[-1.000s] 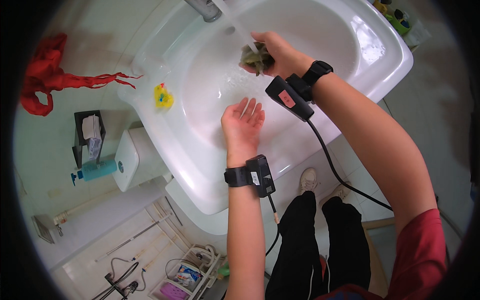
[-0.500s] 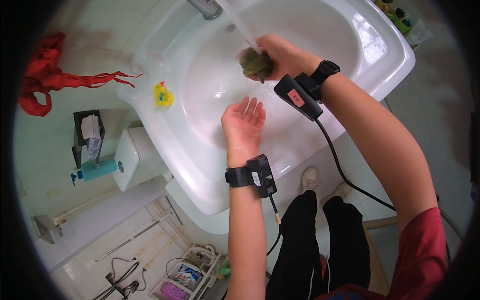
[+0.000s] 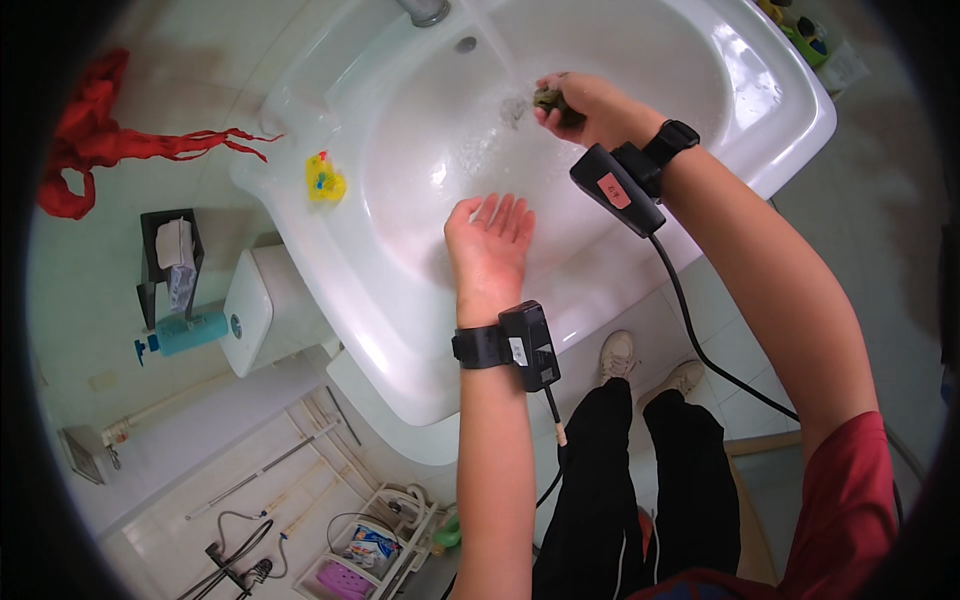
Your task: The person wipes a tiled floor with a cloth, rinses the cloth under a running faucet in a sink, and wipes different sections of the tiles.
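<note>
In the upper right of the white washbasin (image 3: pixel 395 345), my right hand (image 3: pixel 600 110) is closed round a small dark olive-green lump (image 3: pixel 552 100). It has the look of a small turtle, but the fingers and palm cover most of it, so its kind is uncertain. Water from the metal tap (image 3: pixel 425 10) falls just left of that hand and splashes in the bowl. My left hand (image 3: pixel 492 245) lies palm up over the basin's near part, holding nothing, its fingers stretched out. Both wrists carry a black strapped device with a cable.
A yellow toy (image 3: pixel 324 178) sits on the basin's left ledge. Beyond it are a red cloth (image 3: pixel 90 140), a blue pump bottle (image 3: pixel 190 333) and a white toilet tank (image 3: pixel 265 310). A storage rack (image 3: pixel 375 545) stands lower left; a black cable (image 3: pixel 690 330) hangs from my right wrist.
My right hand has moved right, out of the water stream, taking the olive-green lump along; the lump is now more covered by the fingers. My left hand stays nearly still.
</note>
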A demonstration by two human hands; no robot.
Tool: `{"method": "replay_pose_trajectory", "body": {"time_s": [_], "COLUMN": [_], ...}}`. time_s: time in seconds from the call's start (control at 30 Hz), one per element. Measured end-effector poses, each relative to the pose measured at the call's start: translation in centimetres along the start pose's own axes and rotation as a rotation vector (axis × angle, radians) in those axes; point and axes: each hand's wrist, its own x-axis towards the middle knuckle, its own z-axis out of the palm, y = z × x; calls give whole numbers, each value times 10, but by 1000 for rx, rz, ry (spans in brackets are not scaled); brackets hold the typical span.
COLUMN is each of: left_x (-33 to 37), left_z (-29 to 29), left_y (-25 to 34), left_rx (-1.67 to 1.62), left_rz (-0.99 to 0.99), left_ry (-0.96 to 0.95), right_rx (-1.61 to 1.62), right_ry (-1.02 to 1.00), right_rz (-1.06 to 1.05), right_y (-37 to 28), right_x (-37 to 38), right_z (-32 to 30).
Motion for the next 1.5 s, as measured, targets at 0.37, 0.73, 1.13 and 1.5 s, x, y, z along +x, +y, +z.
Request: {"method": "replay_pose_trajectory", "body": {"time_s": [0.37,0.73,1.13,1.5], "left_x": [6,4,6,2], "left_z": [0,-5,-11,1], "left_y": [-3,-2,-6,3], "left_rx": [-41,1,-45,-20], "left_rz": [9,7,-2,-21], "left_ry": [-17,-1,-27,27], "right_rx": [-256,-426,-1132,-1043], "right_ry": [212,142,-151,109], "right_rz": [-354,-762,-854,-697], "right_y": [-11,-73,-153,-137], "right_x": [-23,-31,13,-2], "right_z": [-25,13,74,42]}}
